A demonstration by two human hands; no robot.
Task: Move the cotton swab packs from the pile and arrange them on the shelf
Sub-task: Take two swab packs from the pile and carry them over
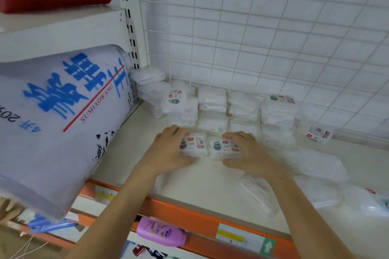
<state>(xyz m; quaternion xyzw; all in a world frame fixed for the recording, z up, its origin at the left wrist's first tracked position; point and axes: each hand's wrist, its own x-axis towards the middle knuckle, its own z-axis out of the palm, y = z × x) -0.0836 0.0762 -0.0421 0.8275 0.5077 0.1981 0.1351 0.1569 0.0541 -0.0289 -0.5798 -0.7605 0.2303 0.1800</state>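
**Two packs held side by side, one in each hand, in front of the stacked rows**

The left hand [168, 147] grips the left pack [192, 144], fingers curled over its far edge and thumb under the near edge. The right hand [245, 150] holds the right pack [224, 147] in the same way. The two packs touch along their inner short sides, labels up, and their long axes run left to right, parallel to the shelf's orange front rail [189, 214]. Whether they rest on the shelf [210, 178] or hang just above it cannot be told.

The coming move likely turns on the gap behind them: the stacks [212, 109] line the back edge against the wire grid [273, 38], just beyond the fingertips, so the pair would go straight away from the person. Neither hand is nearer; each carries its own pack.

The packs are small flat rectangles in clear, glossy film with white swabs inside and a printed label; the film probably slides easily on the smooth cream shelf. The pile [315, 176] lies toward the shelf's right front corner, loose and crumpled, near the right forearm. A big paper bundle [59, 115] leans at the left edge.
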